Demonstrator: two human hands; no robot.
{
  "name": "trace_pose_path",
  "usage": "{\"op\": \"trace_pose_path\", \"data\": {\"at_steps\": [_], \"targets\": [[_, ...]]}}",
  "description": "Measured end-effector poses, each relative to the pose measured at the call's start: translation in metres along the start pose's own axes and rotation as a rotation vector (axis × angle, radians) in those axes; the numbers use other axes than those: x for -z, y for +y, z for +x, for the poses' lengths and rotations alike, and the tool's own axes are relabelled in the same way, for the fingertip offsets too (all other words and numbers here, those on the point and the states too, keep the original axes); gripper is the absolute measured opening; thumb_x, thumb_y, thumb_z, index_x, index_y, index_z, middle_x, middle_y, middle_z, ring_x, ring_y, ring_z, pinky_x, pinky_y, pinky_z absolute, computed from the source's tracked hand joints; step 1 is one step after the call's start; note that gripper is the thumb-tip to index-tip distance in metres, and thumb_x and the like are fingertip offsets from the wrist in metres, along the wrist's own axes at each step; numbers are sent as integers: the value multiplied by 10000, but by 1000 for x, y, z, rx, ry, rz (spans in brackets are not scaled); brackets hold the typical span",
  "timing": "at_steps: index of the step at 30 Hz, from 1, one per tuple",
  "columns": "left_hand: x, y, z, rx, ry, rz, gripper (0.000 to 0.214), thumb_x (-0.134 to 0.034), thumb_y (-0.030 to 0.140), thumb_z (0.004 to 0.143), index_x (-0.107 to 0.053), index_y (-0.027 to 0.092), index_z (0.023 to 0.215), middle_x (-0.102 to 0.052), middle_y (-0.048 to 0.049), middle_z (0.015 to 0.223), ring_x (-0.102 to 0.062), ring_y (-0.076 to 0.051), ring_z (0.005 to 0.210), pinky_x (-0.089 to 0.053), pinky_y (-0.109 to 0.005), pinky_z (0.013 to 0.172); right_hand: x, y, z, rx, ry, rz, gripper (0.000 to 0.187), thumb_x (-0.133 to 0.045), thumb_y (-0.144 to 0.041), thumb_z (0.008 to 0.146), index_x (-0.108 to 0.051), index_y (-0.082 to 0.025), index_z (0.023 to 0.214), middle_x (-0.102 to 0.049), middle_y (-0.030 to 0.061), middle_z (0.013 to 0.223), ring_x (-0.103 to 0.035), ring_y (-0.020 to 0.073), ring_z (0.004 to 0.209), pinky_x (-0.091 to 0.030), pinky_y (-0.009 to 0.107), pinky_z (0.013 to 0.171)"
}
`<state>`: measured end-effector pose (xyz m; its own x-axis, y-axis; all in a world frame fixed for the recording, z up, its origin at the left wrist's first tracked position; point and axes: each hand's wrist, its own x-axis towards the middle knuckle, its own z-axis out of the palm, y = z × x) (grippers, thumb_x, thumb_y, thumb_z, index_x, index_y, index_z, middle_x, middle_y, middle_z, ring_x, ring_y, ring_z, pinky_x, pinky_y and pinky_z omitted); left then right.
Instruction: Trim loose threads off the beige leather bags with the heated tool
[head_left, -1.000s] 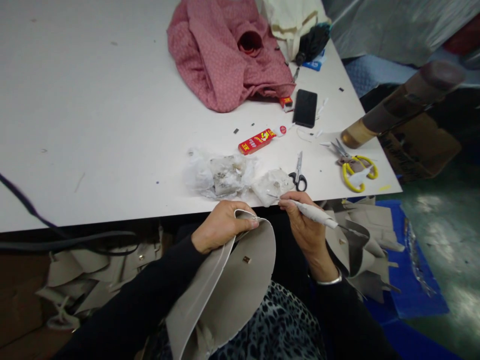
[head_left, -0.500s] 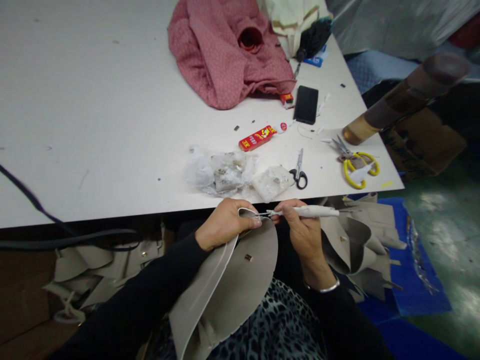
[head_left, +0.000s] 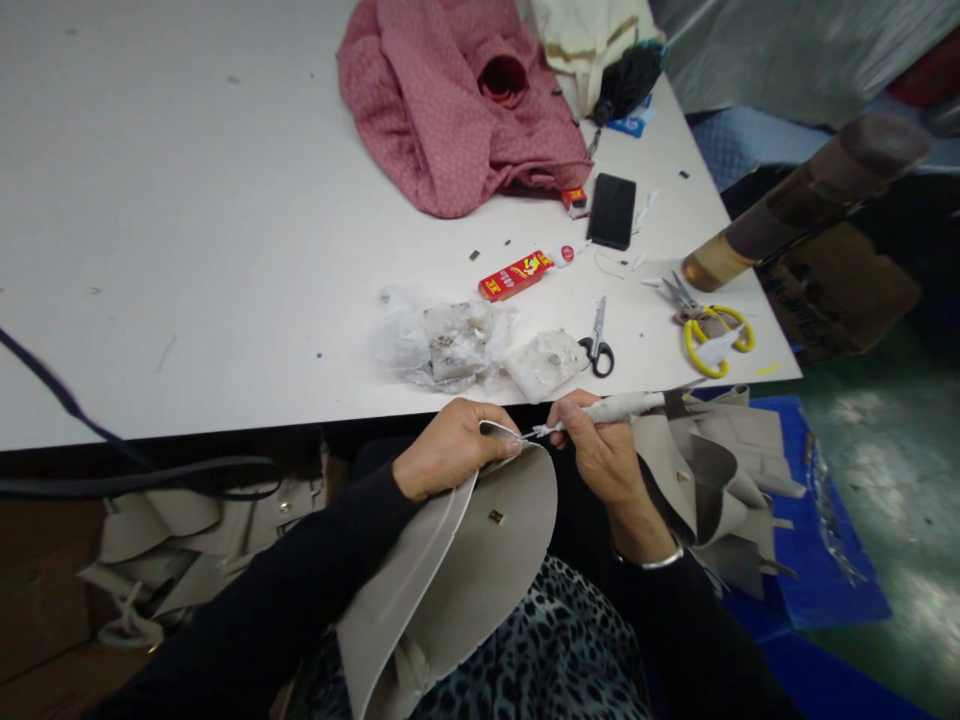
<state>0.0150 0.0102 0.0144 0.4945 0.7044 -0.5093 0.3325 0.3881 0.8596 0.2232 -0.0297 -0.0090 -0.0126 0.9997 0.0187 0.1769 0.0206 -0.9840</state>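
Observation:
In my lap lies a grey-beige sheet piece (head_left: pixel 499 570), bent over on itself, with a small metal fitting (head_left: pixel 496 517) on its inner face. My left hand (head_left: pixel 457 447) pinches its upper edge between thumb and fingers. A thin pointed tool with a white wrapped handle (head_left: pixel 626 405) is held in my right hand (head_left: pixel 596 445). Its metal tip meets the pinched edge beside my left thumb; whether it goes through the material I cannot tell.
On the white table (head_left: pixel 187 250) lie crumpled plastic bags (head_left: pixel 457 345), black-handled scissors (head_left: pixel 598 345), yellow-handled scissors (head_left: pixel 709 330), a red packet (head_left: pixel 515 277), a phone (head_left: pixel 612 210) and pink cloth (head_left: pixel 442 110). A bottle (head_left: pixel 795 210) stands at the right edge. More grey-beige pieces (head_left: pixel 720 480) lie below.
My right hand has tilted the tool so that its handle end points higher, and the tip has come slightly closer to my left thumb. My left hand stays on the edge.

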Motion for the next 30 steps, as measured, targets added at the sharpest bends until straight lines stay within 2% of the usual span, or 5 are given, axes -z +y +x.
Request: {"op": "trace_pose_path", "data": {"at_steps": [4, 8, 13, 18, 30], "targets": [[-4, -4, 1, 9, -20, -19, 160, -750, 315, 736, -730, 157, 754, -619, 12, 635, -500, -137, 619, -374, -278, 633, 3, -5, 2, 80, -69, -116, 394, -554, -449, 1077, -679, -201, 798, -606, -20, 644, -590, 119, 608, -462, 236, 590], [-5, -6, 2, 15, 0, -90, 168, -753, 313, 711, -726, 151, 747, -604, 20, 609, -471, -121, 584, -354, -268, 603, -3, -3, -3, 58, -49, -26, 364, -577, -446, 1068, -691, -205, 820, -648, -14, 669, -630, 124, 612, -500, 234, 597], [1, -5, 2, 33, 85, -206, 209, -806, 323, 661, -737, 141, 736, -618, 13, 596, -485, -113, 556, -366, -258, 582, -13, 7, -8, 21, 214, 180, 327, -596, -441, 1062, -702, -210, 857, -675, -14, 695, -666, 129, 627, -556, 246, 626], [8, -5, 2, 55, 147, -420, 247, -862, 309, 602, -710, 153, 717, -642, 4, 600, -548, -132, 540, -415, -260, 557, -6, 3, 7, 103, 434, 20, 304, -603, -449, 1058, -697, -214, 889, -681, -13, 730, -667, 128, 651, -560, 245, 638], [14, -5, -1, 60, 141, -581, 332, -936, 314, 602, -693, 145, 753, -638, 10, 629, -575, -122, 541, -460, -247, 557, 6, 4, 20, 378, 202, -482, 227, -608, -396, 1067, -689, -218, 951, -699, 21, 844, -661, 179, 782, -505, 322, 742]]}}
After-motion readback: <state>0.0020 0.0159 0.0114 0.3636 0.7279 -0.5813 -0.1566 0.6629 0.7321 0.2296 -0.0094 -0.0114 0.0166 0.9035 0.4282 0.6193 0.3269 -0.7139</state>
